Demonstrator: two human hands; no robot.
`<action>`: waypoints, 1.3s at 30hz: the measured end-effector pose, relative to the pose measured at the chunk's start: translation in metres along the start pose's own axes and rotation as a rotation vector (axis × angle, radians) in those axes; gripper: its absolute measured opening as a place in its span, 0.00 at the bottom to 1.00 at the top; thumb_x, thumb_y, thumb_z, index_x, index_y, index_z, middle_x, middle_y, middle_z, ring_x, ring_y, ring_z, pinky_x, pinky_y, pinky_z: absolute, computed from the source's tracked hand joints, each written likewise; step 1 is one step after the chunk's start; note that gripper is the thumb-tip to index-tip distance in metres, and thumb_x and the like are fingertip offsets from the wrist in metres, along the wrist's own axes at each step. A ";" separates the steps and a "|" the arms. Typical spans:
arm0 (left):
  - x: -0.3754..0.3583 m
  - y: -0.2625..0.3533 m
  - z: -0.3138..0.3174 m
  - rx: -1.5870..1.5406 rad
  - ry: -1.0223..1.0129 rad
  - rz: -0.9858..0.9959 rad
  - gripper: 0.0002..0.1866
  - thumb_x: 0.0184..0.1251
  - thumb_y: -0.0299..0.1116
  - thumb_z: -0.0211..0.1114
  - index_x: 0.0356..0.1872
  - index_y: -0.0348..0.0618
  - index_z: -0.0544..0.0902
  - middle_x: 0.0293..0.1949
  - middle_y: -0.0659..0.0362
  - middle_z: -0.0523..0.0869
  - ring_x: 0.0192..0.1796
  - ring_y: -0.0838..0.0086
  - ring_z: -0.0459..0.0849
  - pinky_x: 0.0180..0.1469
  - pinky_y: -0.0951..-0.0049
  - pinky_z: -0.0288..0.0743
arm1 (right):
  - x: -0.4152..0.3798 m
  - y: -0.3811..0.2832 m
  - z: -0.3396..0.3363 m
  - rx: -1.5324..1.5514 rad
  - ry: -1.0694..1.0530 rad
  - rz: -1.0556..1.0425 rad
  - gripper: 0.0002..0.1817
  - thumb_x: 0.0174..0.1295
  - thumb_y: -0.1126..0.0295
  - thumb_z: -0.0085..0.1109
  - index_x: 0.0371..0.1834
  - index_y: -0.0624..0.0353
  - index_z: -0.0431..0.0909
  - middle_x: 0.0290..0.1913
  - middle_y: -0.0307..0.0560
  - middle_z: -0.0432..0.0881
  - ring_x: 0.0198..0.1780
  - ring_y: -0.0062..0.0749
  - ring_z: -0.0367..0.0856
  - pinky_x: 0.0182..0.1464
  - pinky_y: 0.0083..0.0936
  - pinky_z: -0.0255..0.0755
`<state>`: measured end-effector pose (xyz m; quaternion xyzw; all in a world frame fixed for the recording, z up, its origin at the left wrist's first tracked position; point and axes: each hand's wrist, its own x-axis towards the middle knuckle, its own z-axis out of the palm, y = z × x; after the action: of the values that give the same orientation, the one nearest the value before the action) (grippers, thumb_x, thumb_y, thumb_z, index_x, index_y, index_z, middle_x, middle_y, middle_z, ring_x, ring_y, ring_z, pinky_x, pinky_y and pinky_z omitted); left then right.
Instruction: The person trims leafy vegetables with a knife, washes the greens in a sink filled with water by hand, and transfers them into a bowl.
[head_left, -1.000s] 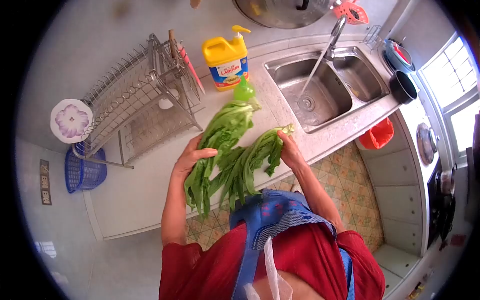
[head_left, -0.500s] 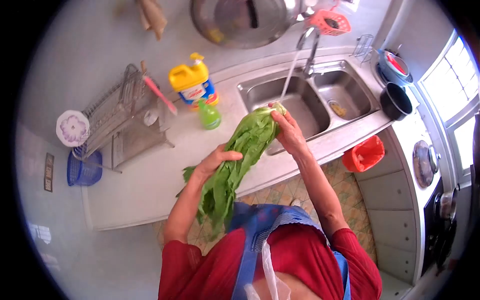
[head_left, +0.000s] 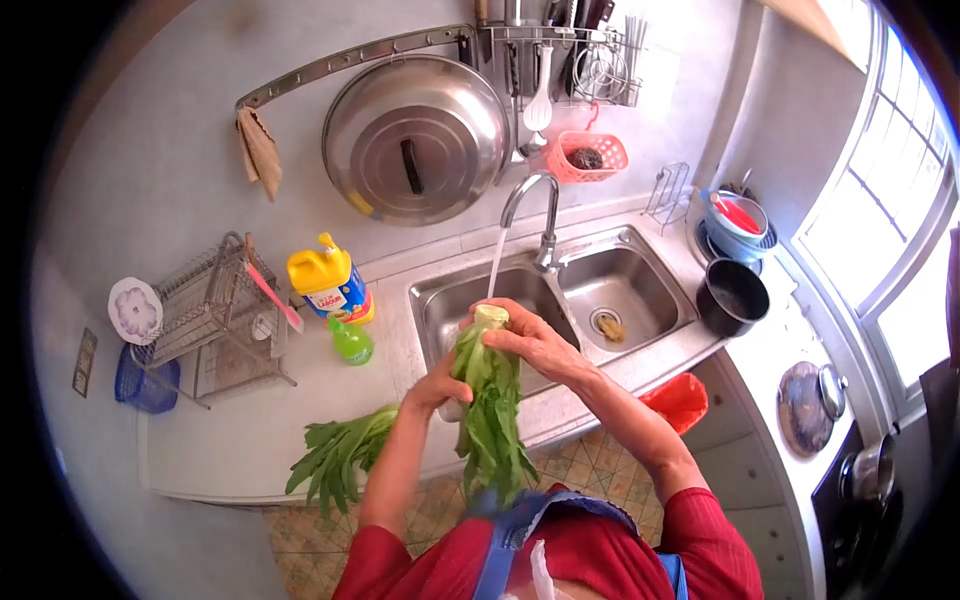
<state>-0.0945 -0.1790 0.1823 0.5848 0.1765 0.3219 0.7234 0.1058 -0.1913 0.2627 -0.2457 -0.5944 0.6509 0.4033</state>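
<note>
A leafy green vegetable (head_left: 490, 385) hangs upright in front of the sink, its pale cut base at the top and its leaves downward. My right hand (head_left: 530, 340) is wrapped round it near the base. Lower on the left side, my left hand (head_left: 437, 388) grips the same stalks. Water runs from the tap (head_left: 540, 225) into the left basin (head_left: 450, 310), just behind the base. More green leaves (head_left: 345, 455) lie on the counter (head_left: 230, 440), left of my left forearm.
A green bottle (head_left: 351, 342) and a yellow jug (head_left: 330, 285) stand left of the sink, near a dish rack (head_left: 215, 310). Right of the sink is a black pot (head_left: 732, 298). A red-lined bin (head_left: 680, 402) sits below the counter edge.
The view has tilted up, showing more wall. The vegetable has turned from slanted to upright, base up, with both hands still on it. Leaves on the counter now show apart from it.
</note>
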 end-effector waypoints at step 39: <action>0.057 0.015 -0.094 -0.816 0.355 0.016 0.34 0.48 0.33 0.61 0.60 0.37 0.63 0.52 0.45 0.75 0.45 0.58 0.80 0.44 0.61 0.78 | 0.325 -0.319 -0.180 -2.532 0.614 -0.763 0.10 0.56 0.74 0.49 0.41 0.62 0.72 0.42 0.50 0.76 0.45 0.46 0.74 0.49 0.36 0.69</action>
<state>-0.1161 -0.0704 0.1796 0.1886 0.1519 0.4663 0.8508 0.1440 0.1679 0.5932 -0.4002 -0.6975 -0.5692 0.1715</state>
